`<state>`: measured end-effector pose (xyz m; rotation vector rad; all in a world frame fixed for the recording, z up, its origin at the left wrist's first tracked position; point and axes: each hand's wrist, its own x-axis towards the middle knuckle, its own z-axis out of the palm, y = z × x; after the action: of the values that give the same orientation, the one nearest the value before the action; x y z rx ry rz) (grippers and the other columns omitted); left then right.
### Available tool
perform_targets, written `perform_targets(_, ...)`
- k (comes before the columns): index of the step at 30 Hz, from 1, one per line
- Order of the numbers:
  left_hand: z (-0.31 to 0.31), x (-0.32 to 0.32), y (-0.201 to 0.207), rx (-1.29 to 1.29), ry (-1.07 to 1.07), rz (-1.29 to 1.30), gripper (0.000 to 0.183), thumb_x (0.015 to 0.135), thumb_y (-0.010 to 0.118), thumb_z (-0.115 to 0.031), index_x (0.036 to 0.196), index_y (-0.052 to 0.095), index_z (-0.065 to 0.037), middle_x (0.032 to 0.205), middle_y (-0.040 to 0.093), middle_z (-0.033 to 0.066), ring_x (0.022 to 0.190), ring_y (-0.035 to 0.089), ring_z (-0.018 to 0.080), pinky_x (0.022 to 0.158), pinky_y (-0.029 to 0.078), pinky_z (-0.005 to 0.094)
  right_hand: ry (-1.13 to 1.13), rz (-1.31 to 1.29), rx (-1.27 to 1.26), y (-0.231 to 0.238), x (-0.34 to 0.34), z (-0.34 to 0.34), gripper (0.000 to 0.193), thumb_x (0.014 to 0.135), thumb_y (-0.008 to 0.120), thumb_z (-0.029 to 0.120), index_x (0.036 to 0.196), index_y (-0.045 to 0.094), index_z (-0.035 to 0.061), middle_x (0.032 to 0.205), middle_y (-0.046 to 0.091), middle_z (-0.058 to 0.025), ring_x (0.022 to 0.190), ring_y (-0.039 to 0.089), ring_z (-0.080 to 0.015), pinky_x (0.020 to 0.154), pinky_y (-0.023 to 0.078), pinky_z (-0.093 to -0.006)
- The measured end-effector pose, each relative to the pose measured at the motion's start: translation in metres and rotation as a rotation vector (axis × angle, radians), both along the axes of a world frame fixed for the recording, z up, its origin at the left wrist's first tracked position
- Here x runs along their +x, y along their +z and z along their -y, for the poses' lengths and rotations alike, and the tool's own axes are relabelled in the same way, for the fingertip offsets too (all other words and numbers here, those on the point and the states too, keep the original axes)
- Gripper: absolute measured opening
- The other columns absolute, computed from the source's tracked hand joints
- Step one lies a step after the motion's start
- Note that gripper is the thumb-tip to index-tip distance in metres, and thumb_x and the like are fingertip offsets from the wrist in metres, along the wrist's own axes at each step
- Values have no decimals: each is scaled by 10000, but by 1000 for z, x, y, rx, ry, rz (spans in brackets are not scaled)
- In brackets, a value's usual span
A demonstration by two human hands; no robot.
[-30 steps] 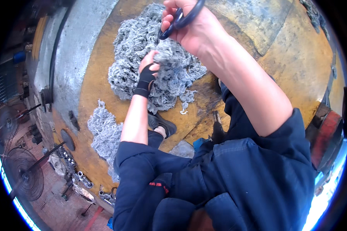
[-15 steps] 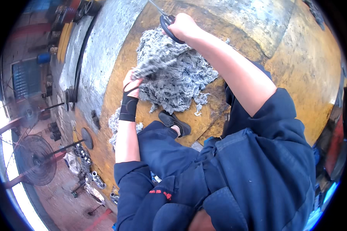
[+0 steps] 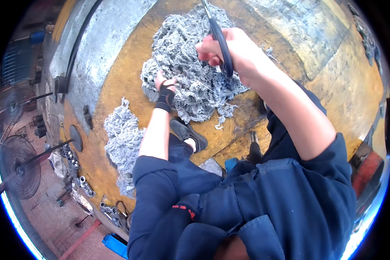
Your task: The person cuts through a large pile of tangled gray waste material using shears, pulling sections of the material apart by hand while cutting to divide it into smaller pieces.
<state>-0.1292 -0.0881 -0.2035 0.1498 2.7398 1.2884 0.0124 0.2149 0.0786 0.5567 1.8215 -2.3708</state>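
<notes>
My right hand (image 3: 234, 50) is closed around the black handles of a pair of scissors (image 3: 221, 42), held over a heap of grey shredded fibre (image 3: 186, 56). The metal blades point away from me, their tips cut off at the top edge. At the heap's near left side, my left hand (image 3: 165, 84), in a black wrist support, rests against the fibre. Its thumb and fingers are apart; some fingertips are hard to make out in the strands. Left of that forearm lies a smaller grey fibre pile (image 3: 124, 143).
The heap lies on a worn yellow-brown floor sheet (image 3: 112, 82) beside a grey metal sheet (image 3: 104, 30). My black shoe (image 3: 188, 133) is close to the heap. Fans (image 3: 19, 167) and metal parts (image 3: 86, 186) stand at the left. A dark-handled tool (image 3: 255, 149) lies between my legs.
My left hand has lowered the loose fibre it held onto the heap and moved right. My right hand has come nearer with the scissors. The smaller pile shows more fully.
</notes>
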Motion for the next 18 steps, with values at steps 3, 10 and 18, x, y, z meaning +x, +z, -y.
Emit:
perform_targets(3,-13,-41,19,-528,36,171,1266,443,894,-155,1483,172,-168,1507,183,243,1390,199,406,1137,226,439,0,94,-36,9,6,-4,205,787,699,217,809,613,33,743,632,-65,643,541,-96,609,443,-218)
perform_targets(10,3,-92,-35,-808,-275,287,1020,514,877,-253,1404,390,-142,1522,160,219,1383,199,416,1130,237,424,-6,177,-170,22,4,7,199,807,686,196,865,641,11,741,643,-64,654,563,-105,606,438,-228)
perform_targets(18,19,-71,-21,-230,-301,89,427,698,639,-148,1098,572,-14,1024,632,215,960,597,379,867,466,372,-3,143,-188,21,7,10,176,806,666,190,815,630,18,729,625,-58,659,555,-117,610,438,-237)
